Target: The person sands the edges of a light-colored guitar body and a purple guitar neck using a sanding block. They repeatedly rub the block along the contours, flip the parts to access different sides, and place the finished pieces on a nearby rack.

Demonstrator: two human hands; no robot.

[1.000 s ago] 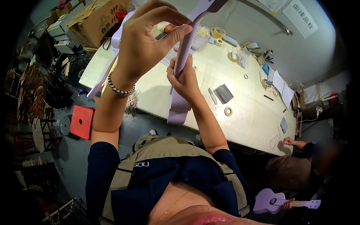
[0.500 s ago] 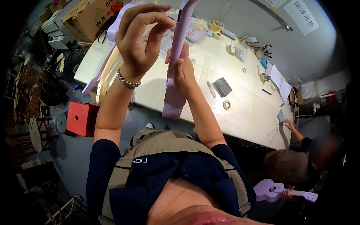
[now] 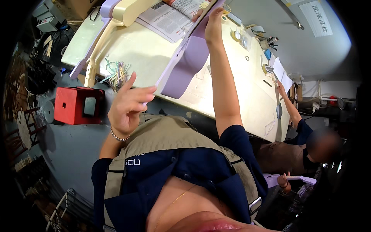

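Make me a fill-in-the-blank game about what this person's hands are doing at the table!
1. The right hand holds the far end of a long part whose colour is ____.
2. The left hand wears a beaded ____ on its wrist.
3. On the floor beside the table stands a small stool coloured ____.
4. Under the held part's far end, a ____ with print lies open on the table.

Missing words: purple; bracelet; red; newspaper

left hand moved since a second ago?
Yes. The left hand has dropped from up over the table to the near edge, by the lilac guitar body.
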